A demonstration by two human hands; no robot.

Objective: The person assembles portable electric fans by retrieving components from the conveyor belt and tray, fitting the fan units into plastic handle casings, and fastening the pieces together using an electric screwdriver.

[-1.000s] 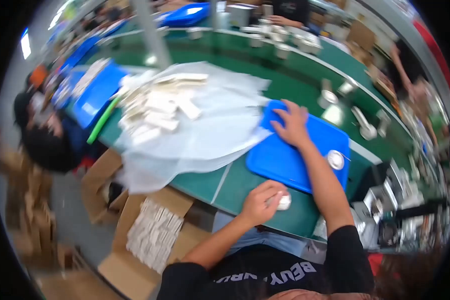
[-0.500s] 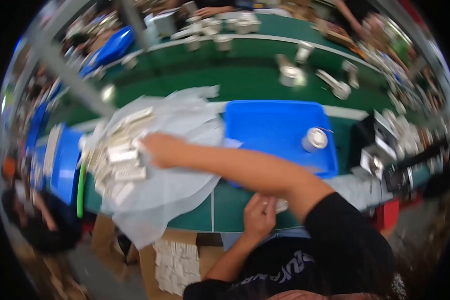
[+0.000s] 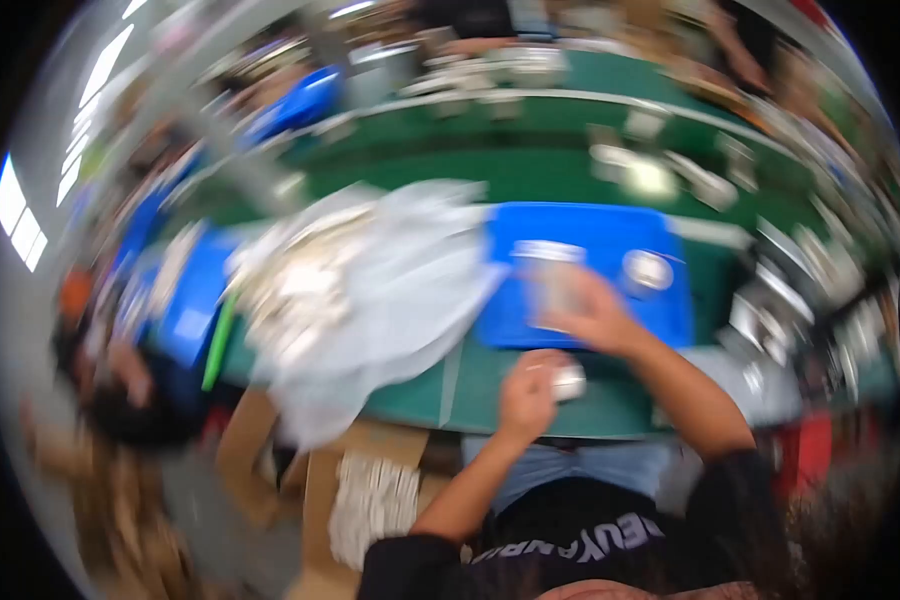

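My right hand (image 3: 598,312) is over the blue tray (image 3: 500,335), its fingers closed on a blurred white rectangular piece (image 3: 550,252). Below it, close to the table's front edge, my left hand (image 3: 528,398) grips a white rounded part (image 3: 568,382), partly hidden by the fingers. A white cylindrical part (image 3: 648,270) stands in the right side of the tray. To the left, a pile of white rectangular pieces (image 3: 305,285) lies on a crumpled white plastic sheet (image 3: 420,265).
A green table (image 3: 410,400) spans the front, with a green conveyor (image 3: 440,150) behind it carrying white parts (image 3: 705,185). At right is a dark device (image 3: 770,300). A cardboard box (image 3: 320,500) holding white pieces (image 3: 375,505) sits below; another person (image 3: 120,390) is at far left.
My right hand has come from the pile back rightward to the tray, bringing a white rectangular piece. My left hand still grips its white part. The camera view has shifted.
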